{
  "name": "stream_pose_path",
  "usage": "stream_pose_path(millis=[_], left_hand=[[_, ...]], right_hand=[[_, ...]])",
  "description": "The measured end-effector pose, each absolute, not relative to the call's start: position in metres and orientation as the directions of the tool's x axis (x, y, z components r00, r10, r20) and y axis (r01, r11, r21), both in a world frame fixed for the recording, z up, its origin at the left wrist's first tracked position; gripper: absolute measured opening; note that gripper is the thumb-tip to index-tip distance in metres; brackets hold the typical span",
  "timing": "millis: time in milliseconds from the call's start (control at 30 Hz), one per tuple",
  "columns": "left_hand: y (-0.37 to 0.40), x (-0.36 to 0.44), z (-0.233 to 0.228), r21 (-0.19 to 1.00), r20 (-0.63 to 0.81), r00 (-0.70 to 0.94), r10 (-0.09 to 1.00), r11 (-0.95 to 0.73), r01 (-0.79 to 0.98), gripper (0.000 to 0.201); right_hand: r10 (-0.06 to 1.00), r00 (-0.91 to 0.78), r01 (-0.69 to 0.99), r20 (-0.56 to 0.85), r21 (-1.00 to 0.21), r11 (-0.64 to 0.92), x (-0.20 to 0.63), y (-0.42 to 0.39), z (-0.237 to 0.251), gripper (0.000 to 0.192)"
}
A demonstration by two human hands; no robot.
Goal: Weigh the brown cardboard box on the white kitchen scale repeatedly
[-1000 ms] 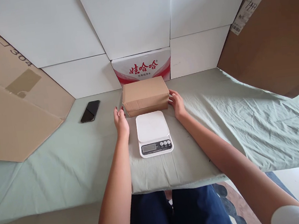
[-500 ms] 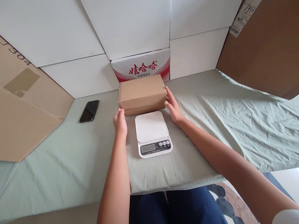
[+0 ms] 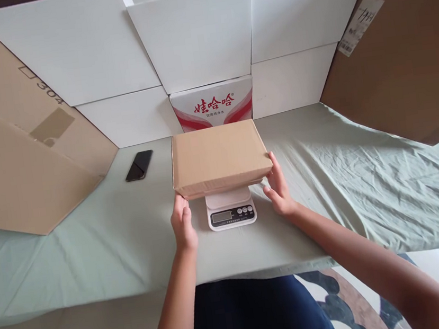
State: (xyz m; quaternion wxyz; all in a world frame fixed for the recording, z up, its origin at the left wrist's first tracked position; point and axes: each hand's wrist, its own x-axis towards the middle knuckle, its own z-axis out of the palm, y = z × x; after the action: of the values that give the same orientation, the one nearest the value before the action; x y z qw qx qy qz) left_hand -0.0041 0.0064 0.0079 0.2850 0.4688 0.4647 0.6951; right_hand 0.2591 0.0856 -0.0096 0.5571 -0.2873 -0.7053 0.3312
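Note:
A closed brown cardboard box (image 3: 218, 156) is over the white kitchen scale (image 3: 231, 213), covering most of its platform; only the scale's front strip with display and buttons shows. My left hand (image 3: 182, 225) grips the box's near left corner. My right hand (image 3: 278, 189) grips its near right corner. Whether the box rests on the scale or hovers just above it I cannot tell.
A black phone (image 3: 139, 165) lies on the green cloth (image 3: 345, 181) to the left. Brown cardboard sheets (image 3: 14, 157) lean at left and right (image 3: 406, 56). White boxes (image 3: 195, 34) and a red-and-white carton (image 3: 214, 104) stand behind.
Both hands closed on the box's ends, lifted it from behind the scale and brought it toward me over the scale's platform.

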Motion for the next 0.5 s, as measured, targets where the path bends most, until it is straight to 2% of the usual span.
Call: stream_pose_path(millis=[167,500], left_hand=[[-0.014,0.0,0.001,0.948,0.306,-0.357,0.883,-0.318,0.024,0.073],[-0.01,-0.002,-0.001,0.968,0.226,-0.422,0.878,-0.25,-0.003,0.069]], right_hand=[[0.812,-0.177,0.069,0.557,-0.816,0.574,0.266,0.079,-0.006,0.081],[0.773,-0.177,0.143,0.61,-0.761,0.633,0.261,0.075,0.008,0.073]])
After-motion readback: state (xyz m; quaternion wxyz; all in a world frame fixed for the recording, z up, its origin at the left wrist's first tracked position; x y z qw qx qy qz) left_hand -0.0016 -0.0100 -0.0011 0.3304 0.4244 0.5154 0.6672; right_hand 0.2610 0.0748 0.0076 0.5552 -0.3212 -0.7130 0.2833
